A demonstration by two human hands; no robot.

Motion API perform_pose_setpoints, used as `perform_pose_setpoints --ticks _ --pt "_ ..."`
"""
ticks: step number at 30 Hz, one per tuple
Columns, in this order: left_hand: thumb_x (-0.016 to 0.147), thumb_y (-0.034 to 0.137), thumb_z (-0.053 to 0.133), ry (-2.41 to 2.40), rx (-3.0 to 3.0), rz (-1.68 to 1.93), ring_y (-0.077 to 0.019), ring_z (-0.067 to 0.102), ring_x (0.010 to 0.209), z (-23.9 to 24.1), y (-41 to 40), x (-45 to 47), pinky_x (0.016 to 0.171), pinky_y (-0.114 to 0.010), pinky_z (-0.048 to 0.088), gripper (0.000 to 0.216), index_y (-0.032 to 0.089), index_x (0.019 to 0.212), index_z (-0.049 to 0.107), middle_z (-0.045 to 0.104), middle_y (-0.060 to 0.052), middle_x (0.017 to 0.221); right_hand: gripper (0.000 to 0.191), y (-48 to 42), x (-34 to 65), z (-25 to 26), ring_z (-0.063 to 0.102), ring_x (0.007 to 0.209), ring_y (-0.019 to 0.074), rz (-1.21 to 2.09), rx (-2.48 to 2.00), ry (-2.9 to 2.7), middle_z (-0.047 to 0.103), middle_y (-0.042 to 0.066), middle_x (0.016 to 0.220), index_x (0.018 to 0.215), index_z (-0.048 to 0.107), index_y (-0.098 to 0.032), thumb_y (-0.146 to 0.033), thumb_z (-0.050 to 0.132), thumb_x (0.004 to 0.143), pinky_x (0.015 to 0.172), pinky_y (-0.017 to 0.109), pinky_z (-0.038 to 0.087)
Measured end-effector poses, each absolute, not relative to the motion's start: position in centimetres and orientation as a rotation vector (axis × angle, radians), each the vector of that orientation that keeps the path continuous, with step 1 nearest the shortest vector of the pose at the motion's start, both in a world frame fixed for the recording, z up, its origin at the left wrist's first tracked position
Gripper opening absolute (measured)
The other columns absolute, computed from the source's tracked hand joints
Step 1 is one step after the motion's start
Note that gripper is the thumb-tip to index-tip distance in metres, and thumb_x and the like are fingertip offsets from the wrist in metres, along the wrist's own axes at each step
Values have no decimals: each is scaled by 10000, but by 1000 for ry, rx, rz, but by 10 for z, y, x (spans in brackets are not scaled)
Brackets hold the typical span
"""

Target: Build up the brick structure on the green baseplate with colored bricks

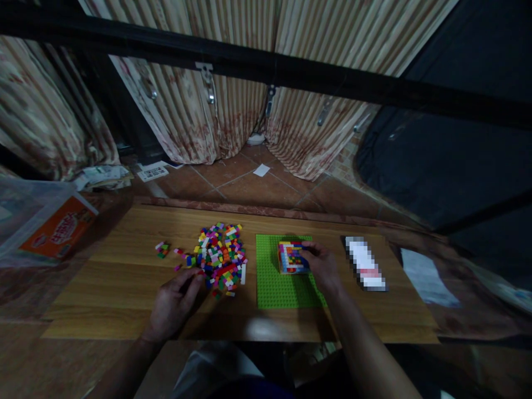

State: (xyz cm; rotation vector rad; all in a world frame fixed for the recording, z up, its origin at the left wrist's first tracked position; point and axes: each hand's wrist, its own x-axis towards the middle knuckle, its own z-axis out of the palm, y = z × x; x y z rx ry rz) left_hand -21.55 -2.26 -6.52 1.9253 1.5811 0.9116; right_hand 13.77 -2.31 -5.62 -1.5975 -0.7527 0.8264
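Rectangular block of multicoloured plastic bricks, right of centre, sits on studded green baseplate; right hand, fingers bent, touches it. Left hand curls at loose angular bricks; whether either pinches, cannot tell.

Brick pile left, structure on baseplate, phone right

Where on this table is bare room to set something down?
Bare wood lies between the table's left edge and the small brick cluster; a narrower patch, between right hand and pixelated device. Crowded: the brick pile beside the left hand.
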Motion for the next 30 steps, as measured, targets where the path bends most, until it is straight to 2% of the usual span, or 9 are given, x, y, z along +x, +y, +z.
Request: perform_pose_setpoints --ticks 6,11,15,18,23,26,30 --pt "854 478 534 1532 1891 955 -196 708 849 -65 -21 -216 802 -271 565 325 205 951 682 753 -28 952 303 -25 140 -48 672 644 236 714 -1651 -851 713 43 732 817 684 -195 -421 727 620 605 396 552" --pt "866 438 520 1502 1871 986 -195 703 853 -59 -25 -214 798 -282 562 306 189 949 678 749 -28 928 232 -44 110 -22 618 981 276 391 -1641 -986 667 77 1040 887 661 -247 -447 604 784 854 468 495" --pt "878 408 518 1473 1843 985 -182 696 870 -57 -28 -212 819 -288 551 281 190 958 675 742 -47 948 170 -58 48 -11 618 972 254 507 -1480 -1398 684 34 979 959 680 -294 -346 540 877 876 431 487" --pt "881 386 525 1440 1811 976 -180 690 873 -56 -28 -212 836 -291 542 264 187 965 676 738 -48 952 276 -59 0 -19 624 959 203 677 -1313 -1652 677 30 1028 1077 669 -298 -230 454 918 851 356 503" --pt "880 351 540 1332 1766 959 -180 677 910 -53 -29 -215 849 -286 527 244 186 994 680 733 -46 974 389 -42 -41 -38 586 1018 204 685 -1153 -1869 654 54 1073 1223 614 -280 -145 416 918 899 361 491" --pt "878 343 550 1269 1749 941 -181 670 893 -51 -29 -216 837 -279 518 251 173 1004 684 728 -52 964 375 -33 -50 -43 566 1019 205 674 -1112 -1956 643 59 1051 1214 622 -269 -135 435 919 899 361 484" --pt "891 353 541 1232 1684 948 -174 651 850 -54 -28 -220 804 -266 507 263 166 1013 680 713 -43 889 291 -30 -56 -46 570 955 179 699 -1084 -1945 638 48 987 1097 674 -248 -161 449 935 856 314 484"
